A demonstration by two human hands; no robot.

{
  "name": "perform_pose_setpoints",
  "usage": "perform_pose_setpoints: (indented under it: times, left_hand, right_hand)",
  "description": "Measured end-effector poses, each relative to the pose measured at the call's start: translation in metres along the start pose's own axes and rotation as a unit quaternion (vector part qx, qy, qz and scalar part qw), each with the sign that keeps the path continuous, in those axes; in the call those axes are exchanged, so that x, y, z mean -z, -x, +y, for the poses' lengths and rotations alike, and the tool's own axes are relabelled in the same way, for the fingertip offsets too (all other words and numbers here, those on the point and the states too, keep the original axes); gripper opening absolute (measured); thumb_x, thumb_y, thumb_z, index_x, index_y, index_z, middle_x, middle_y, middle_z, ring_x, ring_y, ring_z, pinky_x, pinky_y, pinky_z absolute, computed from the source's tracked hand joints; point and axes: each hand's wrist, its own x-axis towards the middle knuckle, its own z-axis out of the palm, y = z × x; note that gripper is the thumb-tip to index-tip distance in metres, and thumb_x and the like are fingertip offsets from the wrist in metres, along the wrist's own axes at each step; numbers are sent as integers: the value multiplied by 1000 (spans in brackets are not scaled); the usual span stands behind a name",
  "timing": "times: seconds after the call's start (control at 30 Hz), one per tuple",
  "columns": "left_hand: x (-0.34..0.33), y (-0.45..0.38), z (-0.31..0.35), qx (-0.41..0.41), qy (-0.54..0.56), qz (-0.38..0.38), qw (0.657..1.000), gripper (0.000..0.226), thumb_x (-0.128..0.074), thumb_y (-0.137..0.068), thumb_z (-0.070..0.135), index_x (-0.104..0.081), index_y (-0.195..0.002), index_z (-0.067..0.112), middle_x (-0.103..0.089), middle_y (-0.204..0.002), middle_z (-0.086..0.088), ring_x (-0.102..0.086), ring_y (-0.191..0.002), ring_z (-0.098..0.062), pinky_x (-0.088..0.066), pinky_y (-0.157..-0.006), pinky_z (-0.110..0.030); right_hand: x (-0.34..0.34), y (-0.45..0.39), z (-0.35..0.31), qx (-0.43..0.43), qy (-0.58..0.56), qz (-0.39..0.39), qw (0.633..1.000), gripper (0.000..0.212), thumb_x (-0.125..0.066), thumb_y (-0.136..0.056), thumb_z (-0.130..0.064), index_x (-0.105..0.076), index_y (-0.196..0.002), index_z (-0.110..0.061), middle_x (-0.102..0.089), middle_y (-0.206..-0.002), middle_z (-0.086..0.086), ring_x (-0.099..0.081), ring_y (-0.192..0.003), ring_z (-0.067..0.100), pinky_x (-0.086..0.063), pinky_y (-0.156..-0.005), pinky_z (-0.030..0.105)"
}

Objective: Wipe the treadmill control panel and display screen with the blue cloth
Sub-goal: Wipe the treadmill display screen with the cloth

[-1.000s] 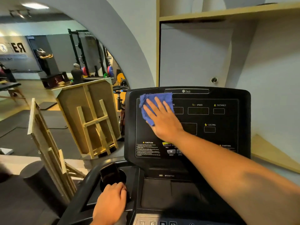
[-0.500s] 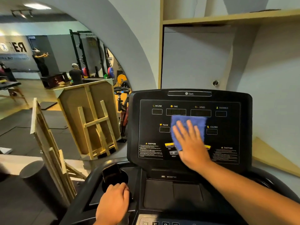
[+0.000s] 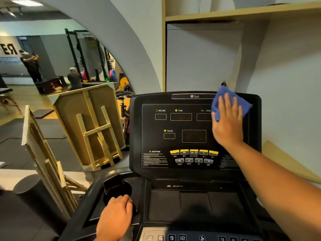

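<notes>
I see a pale wall [image 3: 286, 70] ahead with a wooden shelf [image 3: 243, 13] up top. Left, an arched mirror [image 3: 52, 84] shows a squat rack [image 3: 83, 54]; wooden frames [image 3: 93, 129] lean on it.

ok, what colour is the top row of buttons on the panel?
Yellow. The top row of buttons shows best in the head view; the row beneath is grey.
</notes>
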Motion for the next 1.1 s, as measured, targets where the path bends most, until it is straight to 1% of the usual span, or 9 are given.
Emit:
perform_pose_setpoints:
  times: [0.13,0.27,0.37,0.53,0.63,0.73,0.97,1.03,1.1]
  left_hand:
    - [0,-1,1,-1,-9,-6,1000,22,-36,-104,40,-58,-103,36,-60,-99,14,-51,-98,-7,-42,-75,-25]
    - [0,-2,0,4,-12,-17,1000,23,-36,-104,39,-59,-105,36,-62,-102,13,-51,-99,-8,-46,-80,-26]
    - [0,-5,1,12,-11,-18,1000,24,-36,-104,41,-60,-104,37,-62,-101,13,-53,-98,-6,-51,-87,-27]
    - [-2,-8,-3,16,-11,-18,1000,23,-38,-103,41,-61,-99,39,-62,-97,11,-53,-96,-5,-51,-87,-27]
    - [-3,-7,-3,11,-17,-19,1000,23,-38,-104,40,-61,-101,38,-62,-96,11,-53,-97,-6,-50,-84,-27]
    - [-3,-6,-2,11,-19,-22,1000,23,-38,-104,40,-60,-100,38,-61,-94,11,-52,-96,-7,-50,-83,-28]
    - [-1,-6,1,21,-11,-17,1000,23,-39,-103,40,-61,-99,38,-63,-98,11,-53,-95,-4,-51,-85,-27]
    - [-1,-5,0,23,-15,-16,1000,23,-38,-103,40,-60,-99,37,-63,-98,11,-52,-95,-5,-50,-83,-27]
    - [-3,-6,-2,22,-15,-17,999,22,-38,-103,40,-60,-98,37,-62,-96,12,-52,-96,-5,-50,-82,-28]
  right_hand:
    - [-11,54,-3,-35,-4,-13,999,70,-23,-103,-48,-10,-160,-10,-5,-169,13,2,-154,37,-8,-124,58]
    - [-33,77,-50,152,57,-40,986,72,-30,-101,-51,-19,-159,-10,-11,-168,13,-1,-154,40,-7,-124,55]
    - [-28,40,-71,206,57,-37,976,69,-27,-103,-53,-12,-161,-18,-7,-169,7,2,-155,34,-6,-125,52]
    - [-4,-9,-24,64,24,-2,998,66,-26,-105,-49,-13,-161,-17,-7,-169,8,-1,-155,33,-8,-125,54]
    - [-4,18,31,-54,1,13,998,67,-21,-104,-50,-13,-161,-15,-9,-169,10,-3,-155,33,-12,-123,57]
    - [-13,67,44,-93,-2,2,996,68,-21,-103,-49,-11,-161,-14,-6,-169,11,0,-155,34,-12,-122,60]
    - [-39,89,-13,187,72,-38,979,80,-45,-96,-47,-8,-161,-18,-5,-169,9,2,-155,37,-8,-123,56]
    - [-26,56,-13,198,67,-31,977,70,-34,-101,-51,-11,-160,-21,-7,-169,7,-1,-155,34,-11,-123,55]
    - [-10,19,3,139,51,-11,989,65,-29,-104,-50,-14,-160,-21,-7,-169,7,-1,-155,33,-9,-124,54]
